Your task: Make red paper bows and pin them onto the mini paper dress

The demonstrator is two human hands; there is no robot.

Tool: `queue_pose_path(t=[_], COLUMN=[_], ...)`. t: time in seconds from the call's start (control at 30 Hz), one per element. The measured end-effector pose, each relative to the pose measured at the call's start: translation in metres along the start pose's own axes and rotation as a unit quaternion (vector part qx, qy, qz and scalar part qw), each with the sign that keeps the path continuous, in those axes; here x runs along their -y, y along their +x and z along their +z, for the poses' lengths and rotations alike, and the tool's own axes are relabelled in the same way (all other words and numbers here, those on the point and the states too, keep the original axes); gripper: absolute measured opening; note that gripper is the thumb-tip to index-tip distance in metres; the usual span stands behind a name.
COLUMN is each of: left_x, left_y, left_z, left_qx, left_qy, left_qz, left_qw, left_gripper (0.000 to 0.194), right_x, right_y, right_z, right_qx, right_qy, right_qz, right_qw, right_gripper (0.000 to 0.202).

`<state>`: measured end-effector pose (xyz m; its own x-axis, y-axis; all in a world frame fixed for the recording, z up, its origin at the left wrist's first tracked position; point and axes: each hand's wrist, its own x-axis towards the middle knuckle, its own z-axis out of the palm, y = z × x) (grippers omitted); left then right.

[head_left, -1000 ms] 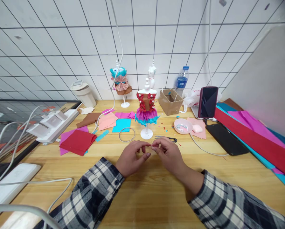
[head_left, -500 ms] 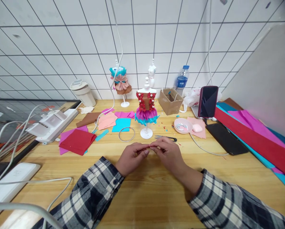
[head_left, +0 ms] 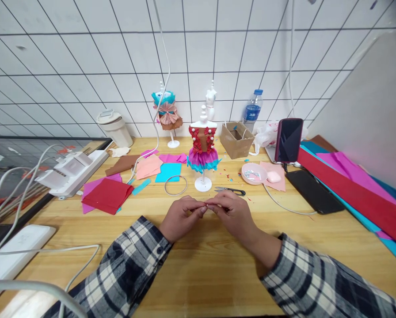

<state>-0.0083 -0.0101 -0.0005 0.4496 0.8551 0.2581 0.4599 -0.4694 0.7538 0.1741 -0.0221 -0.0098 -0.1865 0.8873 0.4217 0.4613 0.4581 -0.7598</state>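
Observation:
My left hand (head_left: pixel 184 217) and my right hand (head_left: pixel 231 215) meet fingertip to fingertip above the wooden table. Both are closed in a pinch on something tiny, with a hint of red and white between the tips; its kind is hidden. Just beyond them stands a small white dress form (head_left: pixel 203 182) wearing a brown bodice with red bows and white beads (head_left: pixel 203 139) and a magenta skirt edged in blue (head_left: pixel 203 159). Thread snips (head_left: pixel 231 191) lie behind my right hand. A metal ring (head_left: pixel 176 185) rests to the left of the stand, partly over a blue paper square (head_left: pixel 168 172).
Red paper sheets (head_left: pixel 108 195) lie left, long paper strips (head_left: pixel 357 190) right. A pink dish (head_left: pixel 253 173) holds small beads. Behind are a cardboard box (head_left: pixel 237 148), a phone (head_left: pixel 289 140), a bottle (head_left: pixel 253 108) and another dressed form (head_left: pixel 168 115). White cables (head_left: pixel 39 252) cross the left side.
Both hands keep their pinch at nearly the same place, with the fingertips shifted very slightly. A small whitish spot now shows between them. The things on the table stay put.

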Motion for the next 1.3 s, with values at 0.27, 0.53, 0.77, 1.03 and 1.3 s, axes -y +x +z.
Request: queue_pose_path(t=[0.27,0.53,0.77,1.03,1.3], left_x=[0.0010,0.0020,0.0012,-0.0027,-0.0042], left_y=[-0.0007,-0.0014,-0.0022,-0.0023,-0.0028], left_z=[0.0011,0.0008,0.0007,-0.0008,-0.0016], left_qx=[0.005,0.030,0.023,0.025,-0.007], left_qy=[-0.006,0.041,0.053,0.055,0.028], left_qz=[0.006,0.025,0.029,0.025,-0.013], left_qw=[1.000,0.998,0.998,0.998,0.999], left_gripper=[0.025,0.025,0.024,0.022,0.020], right_x=[0.0060,0.0000,0.0035,0.0030,0.0017], right_y=[0.0006,-0.0001,0.0011,0.0036,0.0034], right_z=[-0.0049,0.0001,-0.0048,-0.0048,-0.0028], right_qx=[-0.037,-0.014,0.002,0.019,0.024], right_qy=[-0.042,-0.027,-0.052,-0.029,0.035], right_qz=[0.006,-0.002,-0.009,-0.018,0.009], right_qw=[0.998,1.000,0.999,0.999,0.999], right_gripper=[0.010,0.010,0.006,0.007,0.005])
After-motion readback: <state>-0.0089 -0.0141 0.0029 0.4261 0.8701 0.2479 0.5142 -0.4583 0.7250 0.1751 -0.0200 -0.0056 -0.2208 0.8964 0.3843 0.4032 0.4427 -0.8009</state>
